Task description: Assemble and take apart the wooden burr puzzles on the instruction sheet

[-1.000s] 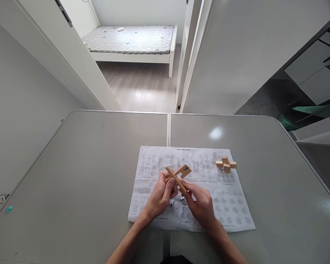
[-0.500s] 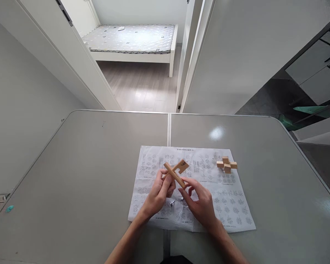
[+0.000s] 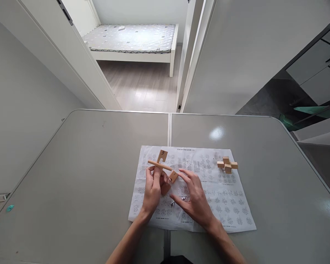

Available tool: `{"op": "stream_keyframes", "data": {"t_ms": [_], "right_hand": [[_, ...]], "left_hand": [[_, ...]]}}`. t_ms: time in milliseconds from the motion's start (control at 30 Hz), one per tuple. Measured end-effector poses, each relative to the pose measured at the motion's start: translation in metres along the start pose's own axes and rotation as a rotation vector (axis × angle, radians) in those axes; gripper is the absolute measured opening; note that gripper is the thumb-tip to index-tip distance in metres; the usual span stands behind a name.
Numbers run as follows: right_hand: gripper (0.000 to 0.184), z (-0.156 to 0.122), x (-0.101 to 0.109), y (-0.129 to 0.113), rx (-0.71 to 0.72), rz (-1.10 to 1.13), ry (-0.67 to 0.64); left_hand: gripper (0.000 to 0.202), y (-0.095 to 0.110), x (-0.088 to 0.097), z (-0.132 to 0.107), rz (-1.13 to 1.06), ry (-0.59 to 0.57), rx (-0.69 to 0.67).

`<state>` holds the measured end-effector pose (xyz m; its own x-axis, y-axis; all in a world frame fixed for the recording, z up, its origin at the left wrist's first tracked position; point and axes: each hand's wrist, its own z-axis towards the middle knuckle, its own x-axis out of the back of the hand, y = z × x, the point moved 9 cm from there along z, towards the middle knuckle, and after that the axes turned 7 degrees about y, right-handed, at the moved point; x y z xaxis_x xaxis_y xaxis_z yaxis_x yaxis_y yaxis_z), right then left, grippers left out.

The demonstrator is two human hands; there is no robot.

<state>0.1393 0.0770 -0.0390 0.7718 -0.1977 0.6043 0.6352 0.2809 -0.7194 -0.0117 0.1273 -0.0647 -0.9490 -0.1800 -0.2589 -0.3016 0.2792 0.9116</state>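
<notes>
My left hand (image 3: 152,192) is closed on wooden puzzle pieces (image 3: 162,155) that cross one another above the paper sheet. One flat piece points away from me and bears a dark mark and a notch; a thin-edged piece lies across it. Another marked end (image 3: 173,176) sticks out to the right, beside my right fingertips. My right hand (image 3: 195,198) is open, thumb and fingers apart, with nothing between them. Beneath both hands lies a creased instruction sheet (image 3: 236,209) printed with small diagrams. How the pieces join inside my left fingers is hidden.
An assembled wooden cross puzzle (image 3: 227,165) rests on the sheet's upper right. Small dark-and-white scraps (image 3: 172,204) lie on the paper between my hands. The grey table (image 3: 85,183) has a seam down its middle. Past its far edge, a doorway frames a bed (image 3: 134,40).
My left hand has turned the pieces, so the marked end now points away from me and left. My right hand has let go of the crossing piece and opened.
</notes>
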Motion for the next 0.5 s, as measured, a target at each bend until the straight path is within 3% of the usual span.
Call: {"op": "stream_keyframes", "data": {"t_ms": [133, 267, 500], "right_hand": [[0.079, -0.001, -0.004, -0.003, 0.012, -0.049, 0.02], [0.09, -0.004, -0.011, -0.006, -0.028, -0.111, 0.045], [0.077, -0.011, -0.017, -0.01, -0.084, -0.21, 0.111]], "left_hand": [[0.034, -0.005, -0.007, -0.003, -0.036, -0.057, 0.047], [0.034, -0.003, -0.004, -0.001, -0.004, -0.029, 0.024], [0.035, -0.002, -0.003, 0.0, -0.004, -0.02, 0.017]]}}
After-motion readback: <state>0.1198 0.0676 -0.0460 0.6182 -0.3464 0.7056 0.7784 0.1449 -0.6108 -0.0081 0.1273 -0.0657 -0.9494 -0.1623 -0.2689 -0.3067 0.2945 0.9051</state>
